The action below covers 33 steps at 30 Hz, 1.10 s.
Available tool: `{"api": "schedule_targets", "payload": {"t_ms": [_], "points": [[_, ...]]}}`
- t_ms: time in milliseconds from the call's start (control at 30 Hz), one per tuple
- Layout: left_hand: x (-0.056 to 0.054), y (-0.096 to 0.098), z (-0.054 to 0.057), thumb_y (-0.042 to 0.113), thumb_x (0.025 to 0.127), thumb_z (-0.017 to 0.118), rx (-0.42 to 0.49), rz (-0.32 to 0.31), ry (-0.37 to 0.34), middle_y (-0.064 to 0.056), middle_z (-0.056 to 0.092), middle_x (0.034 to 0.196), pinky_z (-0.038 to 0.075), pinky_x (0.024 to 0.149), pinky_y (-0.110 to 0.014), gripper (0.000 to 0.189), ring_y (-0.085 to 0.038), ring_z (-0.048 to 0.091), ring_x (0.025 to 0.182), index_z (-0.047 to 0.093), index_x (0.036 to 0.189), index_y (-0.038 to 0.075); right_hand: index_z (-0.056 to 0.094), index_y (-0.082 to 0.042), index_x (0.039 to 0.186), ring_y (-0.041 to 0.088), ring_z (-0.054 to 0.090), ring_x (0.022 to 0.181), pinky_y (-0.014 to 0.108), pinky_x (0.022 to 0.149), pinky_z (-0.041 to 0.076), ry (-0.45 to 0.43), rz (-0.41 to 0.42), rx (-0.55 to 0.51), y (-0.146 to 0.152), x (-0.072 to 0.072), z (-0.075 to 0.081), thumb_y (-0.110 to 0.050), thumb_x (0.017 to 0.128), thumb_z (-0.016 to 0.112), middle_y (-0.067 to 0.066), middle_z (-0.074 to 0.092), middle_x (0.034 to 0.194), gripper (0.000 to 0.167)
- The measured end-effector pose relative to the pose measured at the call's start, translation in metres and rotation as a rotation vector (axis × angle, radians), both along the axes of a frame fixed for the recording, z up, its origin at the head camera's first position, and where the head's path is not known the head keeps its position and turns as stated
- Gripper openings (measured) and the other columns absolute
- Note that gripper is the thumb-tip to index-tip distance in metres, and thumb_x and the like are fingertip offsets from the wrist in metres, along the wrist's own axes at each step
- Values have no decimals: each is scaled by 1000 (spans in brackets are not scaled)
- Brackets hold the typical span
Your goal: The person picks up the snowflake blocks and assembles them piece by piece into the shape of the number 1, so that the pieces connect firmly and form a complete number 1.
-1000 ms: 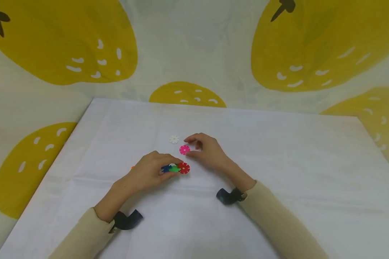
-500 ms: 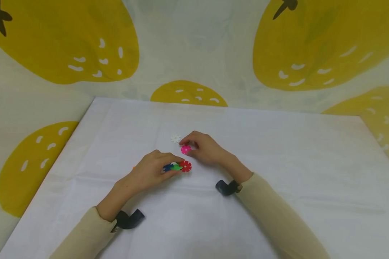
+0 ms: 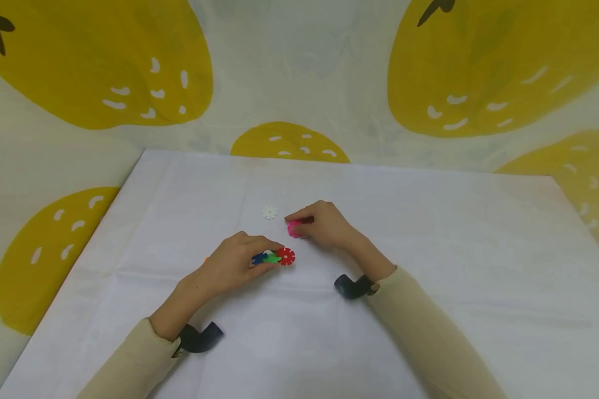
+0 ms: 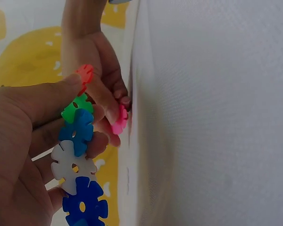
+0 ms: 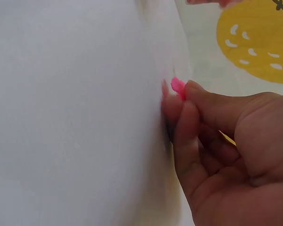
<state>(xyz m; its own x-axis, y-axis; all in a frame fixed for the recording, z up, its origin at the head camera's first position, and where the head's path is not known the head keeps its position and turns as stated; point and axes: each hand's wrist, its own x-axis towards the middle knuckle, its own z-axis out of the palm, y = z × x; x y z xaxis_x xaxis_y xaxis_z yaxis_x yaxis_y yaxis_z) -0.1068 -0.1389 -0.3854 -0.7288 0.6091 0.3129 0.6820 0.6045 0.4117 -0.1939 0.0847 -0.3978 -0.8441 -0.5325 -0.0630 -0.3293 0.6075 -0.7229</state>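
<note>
My left hand [image 3: 224, 263] grips a chain of notched plastic snowflake discs, with the red disc [image 3: 286, 256] at its right end. In the left wrist view a green disc [image 4: 77, 108], a light blue disc [image 4: 77, 132], a white disc [image 4: 68, 165] and a dark blue disc [image 4: 85, 201] follow, linked edge to edge. The palm hides the rest of the chain. Thumb and fingers of my right hand [image 3: 329, 227] pinch a pink snowflake disc [image 5: 178, 86] close to the tabletop, just beyond the red one and apart from it.
A loose white disc [image 3: 270, 213] lies flat on the white cloth-covered table [image 3: 429, 249], left of the right hand. A small orange piece [image 3: 207, 259] peeks out behind the left hand. Curtain with yellow fruit shapes [image 3: 289, 141] hangs behind the far edge.
The right hand has closed its fingers and thumb on the pink disc, which has shifted slightly right and tilted. The left hand and its chain have stayed nearly still.
</note>
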Motion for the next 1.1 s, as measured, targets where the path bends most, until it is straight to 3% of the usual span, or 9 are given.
{"api": "schedule_targets", "payload": {"t_ms": [300,600,867,1100], "points": [[0,2,0,17,78,80,-16,7,-39,1,70,103,48,78,-35,35,-18,62,87,70,112,11,72,-20,104,10,67,78,35,83,46,-157,-88,-166,19,11,-2,-22,87,72,-5,70,82,17],[1,4,0,19,80,79,2,13,-35,2,70,103,49,77,-35,37,-16,62,86,69,115,13,66,-19,106,15,67,82,38,83,48,-235,-166,-259,32,34,2,-29,86,72,-2,71,88,23],[0,5,-1,18,79,80,13,2,-36,3,70,105,47,80,-36,40,-15,64,91,68,118,14,60,-12,109,23,70,83,32,82,51,-370,-155,-412,41,54,8,-23,89,70,6,72,92,25],[1,6,-4,19,76,82,26,-17,-17,3,70,106,47,77,-33,46,-16,63,89,67,119,15,59,-13,108,23,70,81,29,82,50,-339,-174,-452,44,67,1,-23,90,68,6,72,87,23]]}}
